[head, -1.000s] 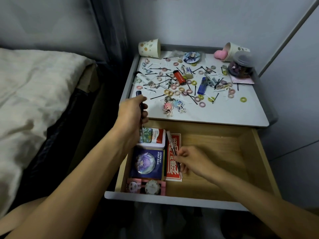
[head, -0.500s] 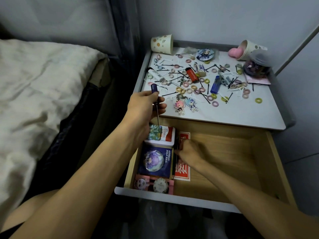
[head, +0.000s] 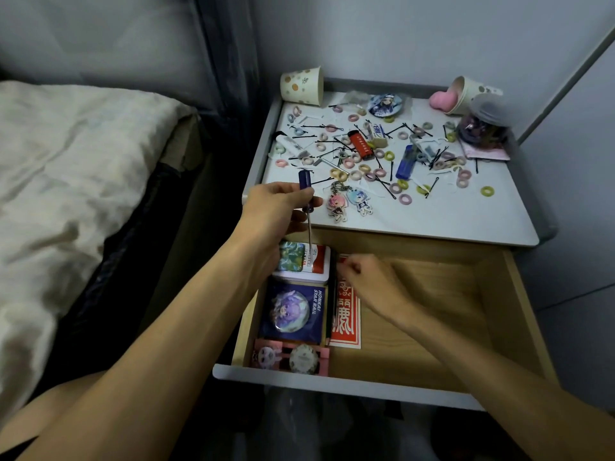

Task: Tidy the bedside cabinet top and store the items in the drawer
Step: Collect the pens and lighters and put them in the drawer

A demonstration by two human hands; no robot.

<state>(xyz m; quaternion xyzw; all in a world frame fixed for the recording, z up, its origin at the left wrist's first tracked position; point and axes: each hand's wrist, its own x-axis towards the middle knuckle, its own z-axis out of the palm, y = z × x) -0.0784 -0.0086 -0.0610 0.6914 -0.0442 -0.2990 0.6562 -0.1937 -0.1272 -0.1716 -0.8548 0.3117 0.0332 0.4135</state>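
My left hand (head: 276,207) is gripping a blue-handled screwdriver (head: 305,185), tip pointing toward six o'clock over the open drawer (head: 366,382). My right hand (head: 369,282) is curling over a red packet (head: 344,324) inside; I cannot tell whether it is pinching anything. At twelve o'clock, hair ties (head: 405,199) are littering the desk (head: 449,221).

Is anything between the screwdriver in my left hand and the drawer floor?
Yes. The screwdriver in the left hand points down at a tin lying right below its tip, and the right hand sits over the red packet beside it. Bare drawer floor shows farther right.
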